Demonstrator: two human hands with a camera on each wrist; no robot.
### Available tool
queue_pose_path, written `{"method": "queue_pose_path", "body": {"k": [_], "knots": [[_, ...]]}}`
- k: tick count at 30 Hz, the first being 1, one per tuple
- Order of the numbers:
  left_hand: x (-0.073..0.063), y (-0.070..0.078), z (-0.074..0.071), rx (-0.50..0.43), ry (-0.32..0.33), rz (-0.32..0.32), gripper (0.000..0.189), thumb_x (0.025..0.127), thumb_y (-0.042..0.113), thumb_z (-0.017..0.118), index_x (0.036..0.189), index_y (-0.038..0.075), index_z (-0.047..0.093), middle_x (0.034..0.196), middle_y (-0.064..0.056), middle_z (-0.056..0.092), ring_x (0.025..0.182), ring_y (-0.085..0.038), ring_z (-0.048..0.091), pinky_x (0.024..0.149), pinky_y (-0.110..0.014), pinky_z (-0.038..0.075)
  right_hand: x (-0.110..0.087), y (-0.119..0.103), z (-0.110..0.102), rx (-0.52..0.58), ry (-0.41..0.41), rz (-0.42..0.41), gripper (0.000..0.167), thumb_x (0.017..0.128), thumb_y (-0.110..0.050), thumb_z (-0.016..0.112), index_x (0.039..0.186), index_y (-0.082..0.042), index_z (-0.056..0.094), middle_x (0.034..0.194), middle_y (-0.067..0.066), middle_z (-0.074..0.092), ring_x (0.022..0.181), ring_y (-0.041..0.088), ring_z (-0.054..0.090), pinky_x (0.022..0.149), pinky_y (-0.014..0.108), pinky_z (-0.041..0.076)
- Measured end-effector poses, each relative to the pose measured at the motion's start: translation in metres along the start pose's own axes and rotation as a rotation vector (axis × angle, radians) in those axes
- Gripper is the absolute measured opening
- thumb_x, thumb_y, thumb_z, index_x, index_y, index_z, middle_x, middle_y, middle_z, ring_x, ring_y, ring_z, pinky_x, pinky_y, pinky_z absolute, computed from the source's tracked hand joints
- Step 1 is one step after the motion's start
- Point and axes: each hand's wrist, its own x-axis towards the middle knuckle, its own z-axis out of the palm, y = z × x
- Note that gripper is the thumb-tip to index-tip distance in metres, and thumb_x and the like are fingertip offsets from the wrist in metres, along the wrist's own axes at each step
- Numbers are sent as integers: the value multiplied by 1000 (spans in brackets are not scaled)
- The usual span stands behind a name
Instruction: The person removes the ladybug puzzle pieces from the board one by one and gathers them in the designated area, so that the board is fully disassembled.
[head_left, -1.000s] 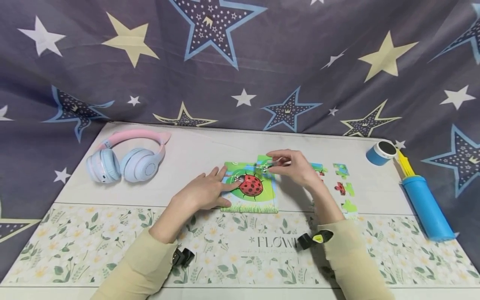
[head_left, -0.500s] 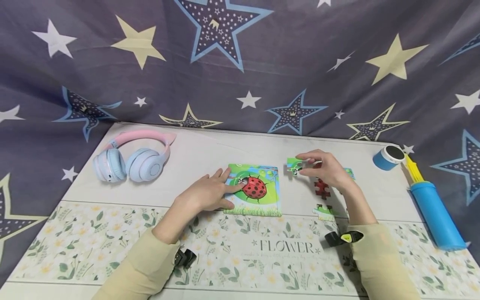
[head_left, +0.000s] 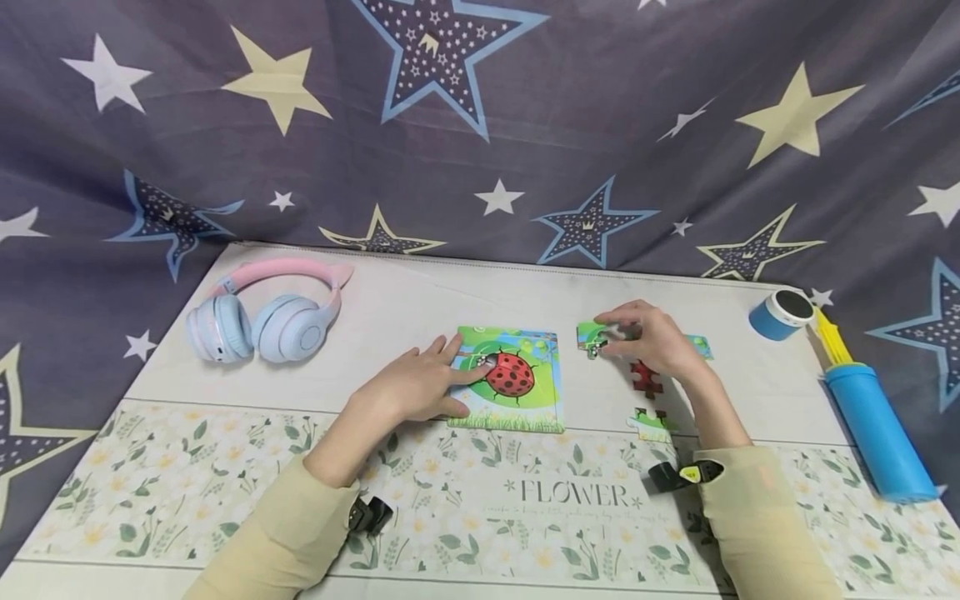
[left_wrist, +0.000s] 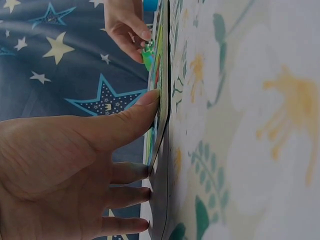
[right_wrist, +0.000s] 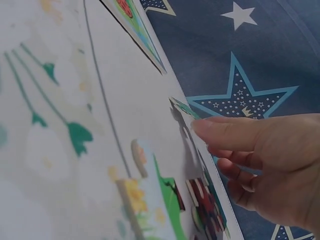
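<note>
My left hand [head_left: 408, 387] rests with spread fingers on the left edge of a ladybug puzzle board [head_left: 525, 404]; its thumb presses on the board's rim in the left wrist view. To the board's right, my right hand [head_left: 647, 337] pinches a green puzzle piece [head_left: 587, 336] between thumb and fingers. In the right wrist view this piece [right_wrist: 184, 107] is tilted, with a shadow under it; whether it touches the table I cannot tell. Loose pieces lie below the right hand: a red one [head_left: 646, 379] and a green-and-white one [head_left: 651, 423]. The right hand partly hides others.
Pink-and-blue headphones [head_left: 288, 329] lie at the back left. A small blue speaker [head_left: 780, 315] and a blue hand pump [head_left: 879, 433] with yellow parts are at the right. A star-patterned curtain [head_left: 450, 167] hangs behind the table.
My right hand has moved from the board's upper right corner to the right, carrying the green puzzle piece to the loose pieces. The left hand stays on the board. The head view has shifted slightly.
</note>
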Motion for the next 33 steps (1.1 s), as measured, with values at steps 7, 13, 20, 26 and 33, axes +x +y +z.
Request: {"method": "queue_pose_path", "body": {"k": [7, 13, 20, 26, 33], "knots": [[-1, 0, -1, 2, -1, 2, 67, 99, 43, 65, 160, 31, 38, 171, -26, 8, 159, -45, 17, 125, -65, 24, 1, 1, 1, -68, -23, 24, 47, 91, -9, 78, 136, -6, 67, 131, 21, 57, 112, 35, 55, 92, 48, 49], [-1, 0, -2, 2, -3, 0, 67, 99, 43, 65, 160, 31, 38, 172, -25, 7, 159, -45, 16, 126, -65, 24, 1, -1, 2, -108, -20, 12, 45, 91, -10, 78, 135, -6, 68, 132, 23, 56, 106, 33, 52, 84, 43, 46], [0, -1, -2, 5, -4, 5, 68, 99, 43, 65, 160, 31, 37, 172, -25, 8, 159, -45, 16, 125, -65, 25, -1, 0, 3, -93, -45, 20, 45, 95, -10, 74, 138, -5, 65, 133, 23, 52, 119, 38, 49, 94, 52, 46], [0, 0, -2, 5, -4, 1, 67, 99, 43, 65, 160, 31, 38, 172, -25, 8, 159, -45, 17, 125, -65, 25, -1, 0, 3, -96, -51, 8, 47, 95, -10, 74, 140, -6, 64, 133, 23, 53, 116, 36, 50, 90, 48, 45], [0, 0, -1, -10, -1, -3, 67, 99, 42, 66, 159, 31, 39, 172, -25, 8, 159, -45, 17, 125, -64, 26, -3, -3, -3, -59, 4, 7, 51, 92, -13, 78, 141, -7, 64, 132, 21, 57, 111, 34, 54, 85, 42, 47]]}}
